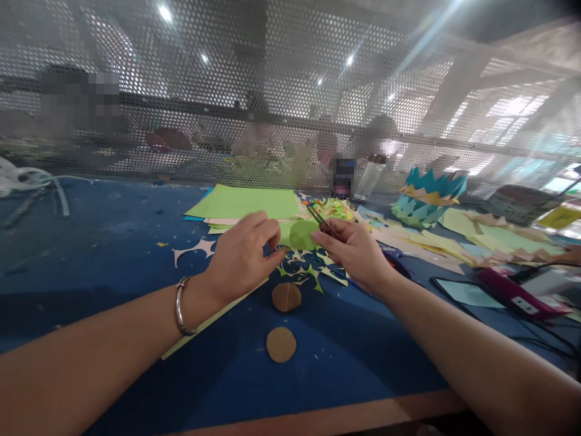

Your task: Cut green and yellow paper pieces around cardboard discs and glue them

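My right hand point(351, 248) is closed around scissors point(319, 217), their thin dark blades pointing up and left. Its thumb touches the edge of a round green paper piece point(303, 232). To the left, my left hand point(247, 254) has curled fingers, with thumb and forefinger close together near the light green paper; what they pinch, if anything, is unclear. A bracelet circles the left wrist. Below the hands, one brown cardboard disc point(286, 297) lies above another cardboard disc point(281, 344) on the blue tabletop point(354, 363).
Green sheets point(254, 203) are stacked behind my left hand. Paper scraps point(299, 269) lie between the hands, with a colourful pile point(333, 209) beyond. At right stand a zigzag paper crown point(429, 197), a clear bottle point(370, 175) and a magenta box point(520, 293) near cables. A perforated screen point(290, 91) borders the back.
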Motion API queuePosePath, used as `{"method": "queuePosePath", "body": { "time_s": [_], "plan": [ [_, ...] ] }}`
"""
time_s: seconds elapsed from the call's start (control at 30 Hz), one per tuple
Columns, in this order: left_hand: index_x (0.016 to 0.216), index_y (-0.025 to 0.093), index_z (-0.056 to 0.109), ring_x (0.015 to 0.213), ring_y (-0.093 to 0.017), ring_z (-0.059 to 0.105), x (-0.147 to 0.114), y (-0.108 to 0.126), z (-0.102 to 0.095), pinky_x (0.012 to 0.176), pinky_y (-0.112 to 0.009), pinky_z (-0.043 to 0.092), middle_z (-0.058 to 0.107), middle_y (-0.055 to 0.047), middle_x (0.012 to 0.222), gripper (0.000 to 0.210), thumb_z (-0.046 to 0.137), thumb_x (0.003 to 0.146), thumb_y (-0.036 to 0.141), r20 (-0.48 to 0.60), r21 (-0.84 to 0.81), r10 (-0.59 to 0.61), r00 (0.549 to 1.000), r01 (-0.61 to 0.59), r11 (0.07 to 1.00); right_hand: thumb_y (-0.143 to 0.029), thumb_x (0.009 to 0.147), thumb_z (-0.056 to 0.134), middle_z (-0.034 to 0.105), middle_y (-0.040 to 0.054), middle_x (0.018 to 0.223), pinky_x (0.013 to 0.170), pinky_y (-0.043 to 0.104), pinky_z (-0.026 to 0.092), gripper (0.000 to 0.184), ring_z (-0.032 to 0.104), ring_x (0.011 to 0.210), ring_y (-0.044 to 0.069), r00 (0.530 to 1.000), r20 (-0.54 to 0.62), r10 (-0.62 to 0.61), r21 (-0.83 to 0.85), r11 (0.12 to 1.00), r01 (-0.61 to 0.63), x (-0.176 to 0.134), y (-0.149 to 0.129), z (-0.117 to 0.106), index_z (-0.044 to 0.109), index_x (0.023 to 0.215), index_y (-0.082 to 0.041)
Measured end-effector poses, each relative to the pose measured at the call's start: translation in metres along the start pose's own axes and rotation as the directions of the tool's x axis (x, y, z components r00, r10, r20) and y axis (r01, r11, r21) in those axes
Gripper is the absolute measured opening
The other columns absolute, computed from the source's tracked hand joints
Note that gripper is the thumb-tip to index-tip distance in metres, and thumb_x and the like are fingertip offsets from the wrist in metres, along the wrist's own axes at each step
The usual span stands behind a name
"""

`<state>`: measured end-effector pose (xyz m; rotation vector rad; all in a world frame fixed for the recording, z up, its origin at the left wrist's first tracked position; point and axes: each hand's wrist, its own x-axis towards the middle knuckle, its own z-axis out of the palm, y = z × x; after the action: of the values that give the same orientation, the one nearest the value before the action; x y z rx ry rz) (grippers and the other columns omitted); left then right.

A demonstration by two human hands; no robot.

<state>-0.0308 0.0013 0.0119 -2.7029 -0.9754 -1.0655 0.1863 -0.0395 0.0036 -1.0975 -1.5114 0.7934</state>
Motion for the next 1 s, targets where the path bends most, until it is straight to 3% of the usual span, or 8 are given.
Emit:
{"method": "queuePosePath", "body": {
  "time_s": [0.1, 0.2, 0.33, 0.5, 0.6, 0.77, 0.9, 1.0],
  "plan": [
    [0.101, 0.02, 0.057, 0.104, -0.027, 0.053, 0.0, -0.002, 0.001, 0.091, -0.04, 0.044, 0.059, -0.01, 0.106, 0.027, 0.07, 0.077, 0.025, -0.22, 0.001, 0.077, 0.973, -0.079, 0.997, -0.054, 0.079, 0.073, 0.037, -0.0073, 0.061, 0.045, 0.025, 0.02, 0.039, 0.027, 0.05, 0.007, 0.998, 0.069, 0.011, -0.044, 0.999, -0.008, -0.002, -0.003, 0.0, 0.054, 0.074, -0.019],
    [0.115, 0.022, 0.06, 0.116, -0.031, 0.051, 0.0, -0.01, 0.007, 0.1, -0.044, 0.039, 0.061, -0.011, 0.122, 0.039, 0.069, 0.078, 0.023, -0.091, -0.035, 0.088, 0.992, -0.091, 0.995, -0.052, 0.082, 0.07, 0.037, -0.0073, 0.061, 0.047, 0.025, 0.022, 0.039, 0.03, 0.052, 0.007, 0.986, 0.166, 0.03, -0.107, 0.994, -0.012, -0.003, -0.006, 0.001, 0.051, 0.071, -0.02],
    [0.099, 0.021, 0.069, 0.082, -0.022, 0.06, 0.001, -0.024, 0.014, 0.074, -0.033, 0.043, 0.071, -0.006, 0.092, 0.017, 0.056, 0.092, 0.03, 0.103, -0.195, -0.075, 0.992, 0.094, 0.976, -0.047, 0.084, 0.068, 0.036, -0.0068, 0.061, 0.051, 0.025, 0.024, 0.035, 0.032, 0.055, 0.009, 0.958, 0.278, 0.074, -0.201, 0.98, -0.018, -0.004, -0.005, 0.001, 0.052, 0.071, -0.019],
    [0.082, 0.018, 0.065, 0.054, -0.014, 0.045, 0.004, -0.039, 0.019, 0.057, -0.029, 0.033, 0.053, 0.001, 0.06, 0.024, 0.056, 0.092, 0.038, -0.043, -0.269, -0.318, 0.947, 0.296, 0.917, -0.037, 0.088, 0.063, 0.042, -0.0053, 0.064, 0.055, 0.026, 0.028, 0.023, 0.036, 0.058, 0.01, 0.904, 0.403, 0.141, -0.332, 0.943, 0.001, -0.002, 0.001, -0.001, 0.057, 0.075, -0.019],
    [0.091, 0.02, 0.063, 0.054, -0.014, 0.046, 0.005, -0.043, 0.024, 0.056, -0.028, 0.037, 0.05, 0.003, 0.058, 0.02, 0.06, 0.089, 0.039, -0.054, -0.523, -0.46, 0.886, 0.368, 0.769, -0.035, 0.088, 0.063, 0.041, -0.006, 0.061, 0.054, 0.026, 0.027, 0.022, 0.036, 0.057, 0.01, 0.884, 0.435, 0.17, -0.433, 0.9, 0.04, -0.002, 0.002, -0.001, 0.057, 0.075, -0.019],
    [0.091, 0.021, 0.061, 0.06, -0.013, 0.051, 0.007, -0.037, 0.025, 0.055, -0.026, 0.04, 0.057, 0.002, 0.068, 0.016, 0.065, 0.084, 0.035, 0.019, -0.796, -0.55, 0.835, 0.346, 0.497, -0.044, 0.091, 0.061, 0.045, -0.0048, 0.06, 0.052, 0.026, 0.029, 0.03, 0.039, 0.056, 0.01, 0.942, 0.312, 0.127, -0.499, 0.865, 0.049, -0.002, 0.002, 0.001, 0.059, 0.076, -0.018],
    [0.088, 0.021, 0.063, 0.06, -0.013, 0.052, 0.008, -0.035, 0.024, 0.055, -0.026, 0.041, 0.061, 0.001, 0.07, 0.011, 0.065, 0.082, 0.03, 0.008, -0.822, -0.557, 0.83, 0.323, 0.469, -0.053, 0.092, 0.058, 0.045, -0.0044, 0.06, 0.051, 0.026, 0.028, 0.038, 0.039, 0.055, 0.01, 0.989, 0.146, -0.032, -0.539, 0.836, 0.107, -0.005, -0.003, 0.001, 0.058, 0.077, -0.019],
    [0.086, 0.021, 0.066, 0.056, -0.012, 0.048, 0.007, -0.035, 0.022, 0.05, -0.025, 0.037, 0.055, 0.003, 0.063, 0.009, 0.064, 0.084, 0.029, -0.038, -0.793, -0.514, 0.857, 0.287, 0.538, -0.057, 0.094, 0.054, 0.041, -0.0052, 0.058, 0.05, 0.026, 0.025, 0.042, 0.036, 0.052, 0.009, 0.991, 0.093, -0.097, -0.543, 0.829, 0.132, -0.008, -0.01, 0.0, 0.058, 0.078, -0.019]
  ]
}}
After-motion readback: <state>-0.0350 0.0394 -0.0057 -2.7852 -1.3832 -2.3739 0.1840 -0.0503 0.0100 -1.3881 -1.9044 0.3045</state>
